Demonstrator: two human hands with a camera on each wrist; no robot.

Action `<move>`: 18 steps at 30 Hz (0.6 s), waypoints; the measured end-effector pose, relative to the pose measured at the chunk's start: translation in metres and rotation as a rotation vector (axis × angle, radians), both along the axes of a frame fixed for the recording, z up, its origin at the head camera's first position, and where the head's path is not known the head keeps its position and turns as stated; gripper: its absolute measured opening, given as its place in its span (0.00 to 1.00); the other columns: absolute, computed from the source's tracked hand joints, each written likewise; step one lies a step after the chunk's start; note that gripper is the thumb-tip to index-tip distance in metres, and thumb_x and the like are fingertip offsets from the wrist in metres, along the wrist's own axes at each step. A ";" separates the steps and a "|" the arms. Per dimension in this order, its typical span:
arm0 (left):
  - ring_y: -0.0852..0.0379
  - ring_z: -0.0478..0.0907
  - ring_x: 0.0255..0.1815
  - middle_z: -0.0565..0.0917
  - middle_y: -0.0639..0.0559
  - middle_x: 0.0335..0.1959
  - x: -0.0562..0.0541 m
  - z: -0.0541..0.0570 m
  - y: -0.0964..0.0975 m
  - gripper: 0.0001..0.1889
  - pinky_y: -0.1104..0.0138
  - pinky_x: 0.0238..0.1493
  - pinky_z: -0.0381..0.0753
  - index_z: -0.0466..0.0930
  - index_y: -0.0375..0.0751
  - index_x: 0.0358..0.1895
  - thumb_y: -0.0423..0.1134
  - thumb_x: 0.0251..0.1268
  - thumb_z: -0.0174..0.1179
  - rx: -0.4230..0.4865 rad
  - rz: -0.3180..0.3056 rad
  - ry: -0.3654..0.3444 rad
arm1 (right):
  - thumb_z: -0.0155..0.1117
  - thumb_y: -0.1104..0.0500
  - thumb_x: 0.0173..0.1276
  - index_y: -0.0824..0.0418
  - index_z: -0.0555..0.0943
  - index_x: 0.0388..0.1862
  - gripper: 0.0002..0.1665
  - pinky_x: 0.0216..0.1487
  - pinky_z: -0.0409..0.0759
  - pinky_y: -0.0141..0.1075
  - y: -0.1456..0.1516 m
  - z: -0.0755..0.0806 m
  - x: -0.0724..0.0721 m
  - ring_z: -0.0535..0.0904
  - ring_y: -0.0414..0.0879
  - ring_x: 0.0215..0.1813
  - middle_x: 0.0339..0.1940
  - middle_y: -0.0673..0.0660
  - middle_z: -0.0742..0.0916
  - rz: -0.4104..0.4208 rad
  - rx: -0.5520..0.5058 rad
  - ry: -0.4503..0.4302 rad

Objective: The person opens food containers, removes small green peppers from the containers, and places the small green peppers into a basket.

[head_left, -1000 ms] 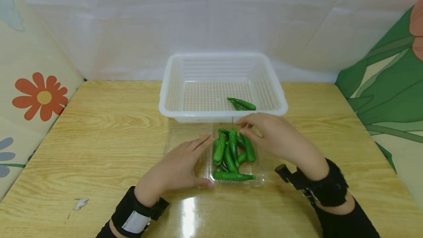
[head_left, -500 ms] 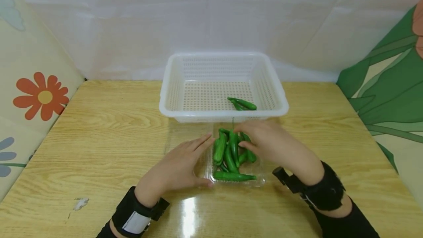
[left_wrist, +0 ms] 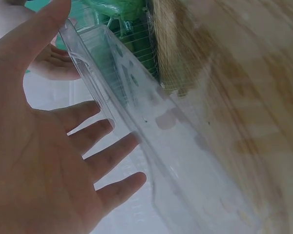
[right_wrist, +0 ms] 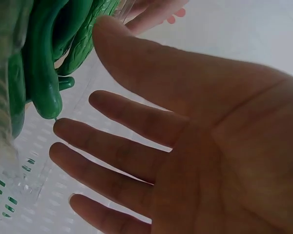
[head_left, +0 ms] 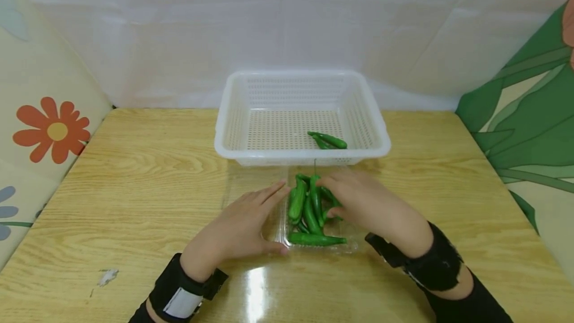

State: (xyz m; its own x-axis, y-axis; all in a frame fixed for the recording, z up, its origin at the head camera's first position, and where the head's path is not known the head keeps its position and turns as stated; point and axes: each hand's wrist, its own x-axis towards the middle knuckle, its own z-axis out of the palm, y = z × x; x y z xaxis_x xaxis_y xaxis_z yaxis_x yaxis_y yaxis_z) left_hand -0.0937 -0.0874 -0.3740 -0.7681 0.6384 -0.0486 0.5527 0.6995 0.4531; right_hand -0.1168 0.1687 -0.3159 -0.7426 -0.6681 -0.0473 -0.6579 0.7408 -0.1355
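Several green chili peppers [head_left: 297,203] lie in one half of a clear plastic clamshell box [head_left: 352,248]; its other half [head_left: 239,178] lies flat on the left. My left hand [head_left: 239,226] rests at the box's left side, fingers extended. In the left wrist view, its fingertips touch or nearly touch the clear plastic wall [left_wrist: 161,131]. My right hand [head_left: 365,201] reaches over the peppers' right side and hides some of them. In the right wrist view the right hand [right_wrist: 195,141] has spread, mostly straight fingers beside a pepper [right_wrist: 44,87], with nothing in its grasp.
A white perforated basket [head_left: 302,154] stands directly behind the box, with a couple of green peppers [head_left: 332,140] inside near its front wall. Wooden tabletop [head_left: 134,163] extends around both. A white cloth [head_left: 287,29] hangs behind, and floral panels [head_left: 54,128] flank the table.
My right hand has moved down and slightly left, from near the upper end of the peppers to over their right side. My left hand stays in place.
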 end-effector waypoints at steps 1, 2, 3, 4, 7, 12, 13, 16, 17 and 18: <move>0.49 0.53 0.77 0.48 0.51 0.81 0.000 0.000 0.000 0.62 0.49 0.75 0.54 0.45 0.50 0.81 0.68 0.46 0.70 -0.001 0.001 -0.001 | 0.83 0.58 0.49 0.64 0.80 0.57 0.36 0.56 0.79 0.50 0.000 0.000 0.000 0.81 0.53 0.53 0.51 0.58 0.85 -0.001 0.003 0.003; 0.49 0.54 0.77 0.48 0.51 0.81 0.000 0.000 0.000 0.62 0.49 0.75 0.54 0.45 0.50 0.81 0.68 0.46 0.71 0.000 0.002 0.000 | 0.83 0.58 0.48 0.64 0.80 0.57 0.36 0.56 0.79 0.50 0.000 0.000 0.001 0.81 0.53 0.53 0.51 0.58 0.85 -0.003 0.009 0.007; 0.49 0.54 0.77 0.48 0.51 0.81 0.000 0.000 0.000 0.62 0.49 0.75 0.54 0.45 0.50 0.81 0.68 0.46 0.71 0.000 0.003 0.001 | 0.83 0.58 0.48 0.64 0.80 0.57 0.36 0.57 0.79 0.50 -0.001 0.000 0.001 0.80 0.54 0.53 0.51 0.58 0.85 -0.006 0.012 0.008; 0.49 0.54 0.77 0.48 0.51 0.81 -0.001 0.000 -0.001 0.62 0.49 0.75 0.54 0.45 0.50 0.81 0.68 0.46 0.71 -0.002 0.002 0.001 | 0.83 0.58 0.47 0.64 0.80 0.57 0.37 0.57 0.79 0.50 -0.001 0.000 0.001 0.80 0.54 0.54 0.52 0.58 0.85 -0.009 0.018 0.010; 0.50 0.53 0.77 0.48 0.51 0.81 -0.001 0.000 -0.001 0.62 0.49 0.75 0.54 0.44 0.51 0.81 0.68 0.46 0.70 -0.007 0.001 -0.002 | 0.84 0.57 0.47 0.65 0.79 0.58 0.39 0.59 0.78 0.51 -0.001 -0.001 0.001 0.80 0.55 0.55 0.53 0.59 0.84 -0.016 0.029 0.007; 0.49 0.53 0.77 0.49 0.51 0.81 -0.001 0.000 -0.001 0.61 0.49 0.75 0.54 0.45 0.51 0.81 0.68 0.47 0.70 -0.005 0.002 -0.001 | 0.84 0.58 0.46 0.67 0.78 0.59 0.41 0.61 0.76 0.53 -0.001 -0.003 0.000 0.79 0.57 0.57 0.54 0.61 0.84 -0.038 0.047 -0.006; 0.49 0.53 0.77 0.49 0.51 0.81 -0.001 0.000 -0.001 0.61 0.49 0.75 0.54 0.45 0.51 0.81 0.68 0.47 0.70 -0.004 0.002 0.001 | 0.84 0.58 0.46 0.67 0.78 0.59 0.41 0.61 0.75 0.54 -0.001 -0.003 0.000 0.78 0.58 0.57 0.54 0.61 0.84 -0.045 0.053 -0.010; 0.49 0.54 0.77 0.49 0.51 0.81 -0.001 -0.001 -0.001 0.61 0.49 0.75 0.54 0.45 0.51 0.81 0.68 0.46 0.70 -0.003 0.000 0.003 | 0.84 0.57 0.45 0.68 0.78 0.59 0.41 0.62 0.74 0.55 -0.002 -0.005 -0.001 0.77 0.59 0.58 0.55 0.62 0.84 -0.061 0.081 -0.015; 0.49 0.54 0.77 0.49 0.51 0.81 -0.001 -0.001 -0.001 0.61 0.49 0.75 0.54 0.45 0.51 0.81 0.68 0.46 0.70 -0.003 -0.001 0.002 | 0.84 0.57 0.44 0.68 0.79 0.58 0.41 0.62 0.74 0.56 -0.002 -0.006 -0.002 0.77 0.59 0.59 0.54 0.62 0.84 -0.065 0.088 -0.016; 0.49 0.54 0.77 0.49 0.51 0.81 -0.001 -0.001 -0.002 0.62 0.49 0.75 0.54 0.45 0.51 0.81 0.68 0.46 0.70 -0.004 -0.001 0.002 | 0.85 0.56 0.44 0.68 0.79 0.57 0.41 0.62 0.74 0.56 -0.002 -0.007 -0.002 0.77 0.59 0.58 0.54 0.62 0.84 -0.068 0.095 -0.016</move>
State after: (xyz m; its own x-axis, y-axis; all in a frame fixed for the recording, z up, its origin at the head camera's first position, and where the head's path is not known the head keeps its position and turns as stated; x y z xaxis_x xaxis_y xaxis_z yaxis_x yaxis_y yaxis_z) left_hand -0.0945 -0.0889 -0.3749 -0.7675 0.6392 -0.0497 0.5546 0.7008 0.4487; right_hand -0.1191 0.1670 -0.3226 -0.7846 -0.6082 -0.1204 -0.6040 0.7936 -0.0731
